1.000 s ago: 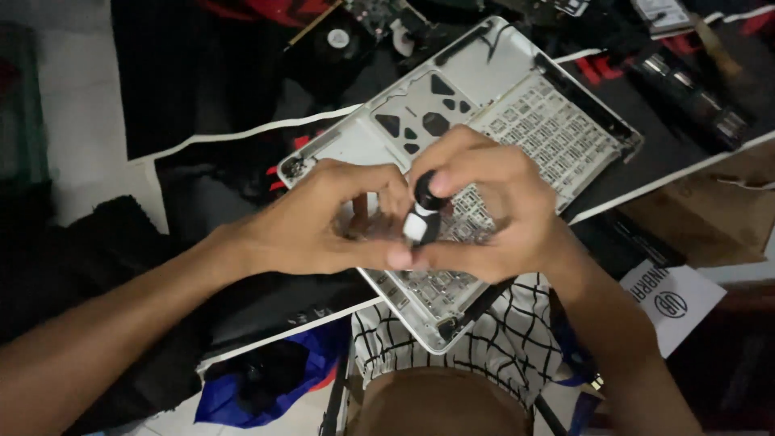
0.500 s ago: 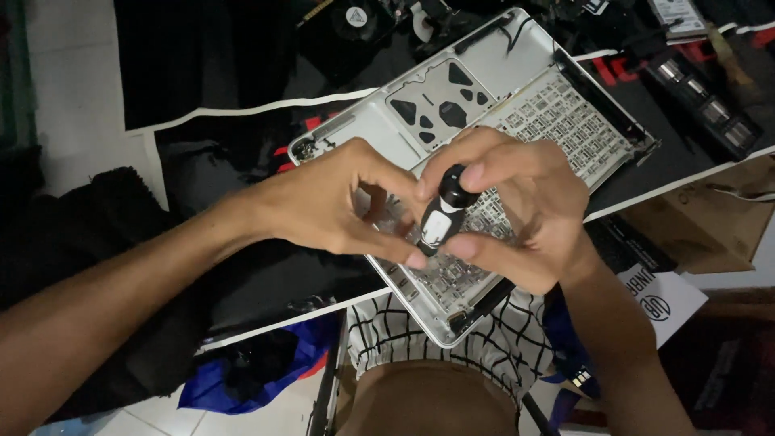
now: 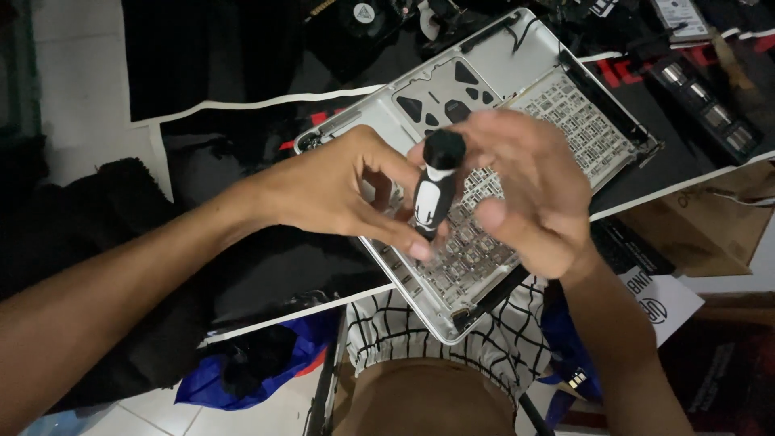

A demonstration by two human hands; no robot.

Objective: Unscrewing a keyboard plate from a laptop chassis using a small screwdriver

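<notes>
A small screwdriver (image 3: 432, 198) with a black and white handle and a black cap stands upright over an opened silver laptop case (image 3: 517, 69), above the bare underside of its keyboard. My left hand (image 3: 339, 190) pinches the lower part of the handle between thumb and fingers. My right hand (image 3: 537, 194) is blurred on the right of the handle. Its fingers are spread, the palm is off the handle, and a fingertip is close to the cap. The screwdriver's tip is hidden behind my left fingers.
The case lies tilted on a black mat (image 3: 266, 266) on a table. A black fan (image 3: 359, 16) and loose computer parts (image 3: 702, 89) lie at the back. A brown paper bag (image 3: 710, 218) is at the right, blue cloth (image 3: 242, 371) on the floor, checked shorts (image 3: 420, 331) below.
My right hand has let go of the screwdriver handle and spread its fingers. My left hand still holds the lower handle. The view has moved closer to the laptop case.
</notes>
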